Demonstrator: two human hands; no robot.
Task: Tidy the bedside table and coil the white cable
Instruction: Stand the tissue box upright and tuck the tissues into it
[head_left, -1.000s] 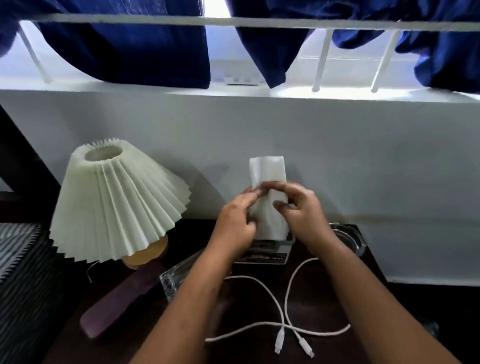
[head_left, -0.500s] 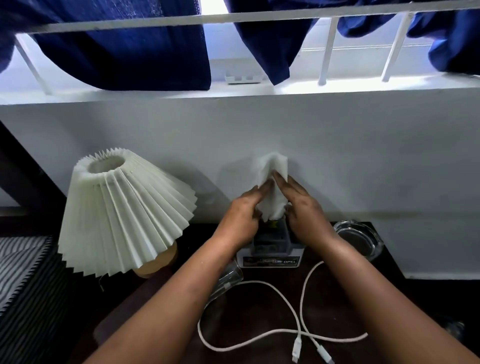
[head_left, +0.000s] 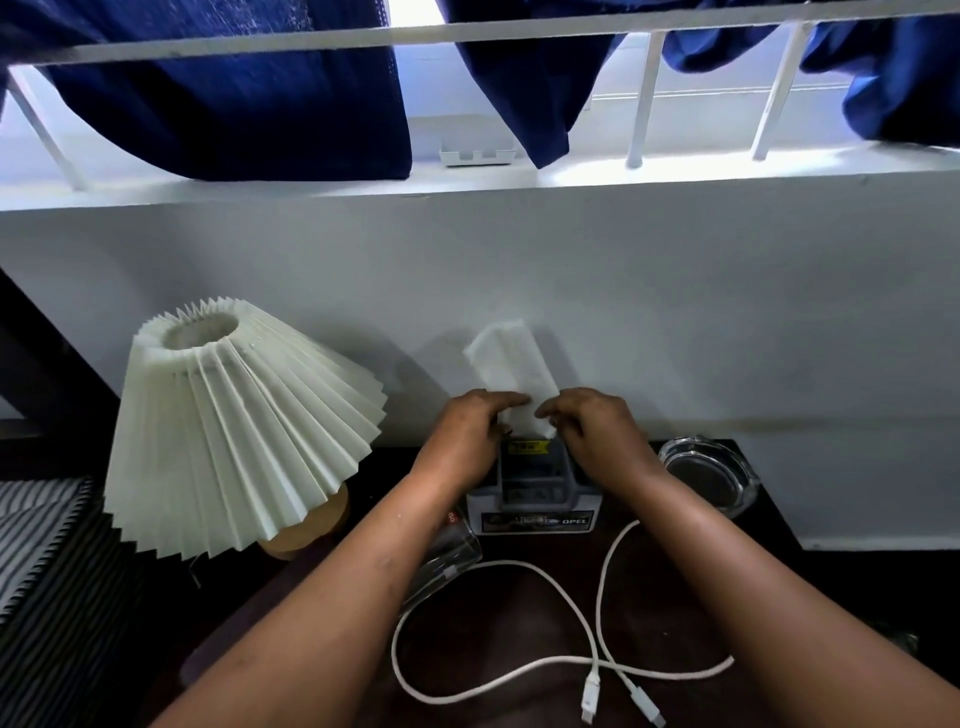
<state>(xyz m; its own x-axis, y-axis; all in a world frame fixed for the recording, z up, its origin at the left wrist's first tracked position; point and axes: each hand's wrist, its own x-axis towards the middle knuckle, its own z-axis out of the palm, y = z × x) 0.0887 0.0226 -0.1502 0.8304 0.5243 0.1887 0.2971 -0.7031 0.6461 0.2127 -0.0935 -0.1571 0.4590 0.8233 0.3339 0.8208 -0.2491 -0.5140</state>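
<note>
A white tissue (head_left: 511, 371) sticks up out of a grey tissue holder (head_left: 532, 496) labelled OPEL, at the back of the dark bedside table (head_left: 524, 618). My left hand (head_left: 467, 436) and my right hand (head_left: 592, 428) pinch the tissue's lower end from either side, just above the holder's opening. A white cable (head_left: 571, 660) lies loose on the table in front of the holder, crossing itself, with both plugs near the front edge.
A lamp with a pleated cream shade (head_left: 234, 426) stands at the left. A clear glass (head_left: 441, 564) lies on its side under my left forearm. A glass ashtray (head_left: 709, 475) sits at the back right. The white wall is right behind the table.
My hands have slid down the tissue from its middle to its base at the holder's opening. More of the tissue shows above them, leaning left.
</note>
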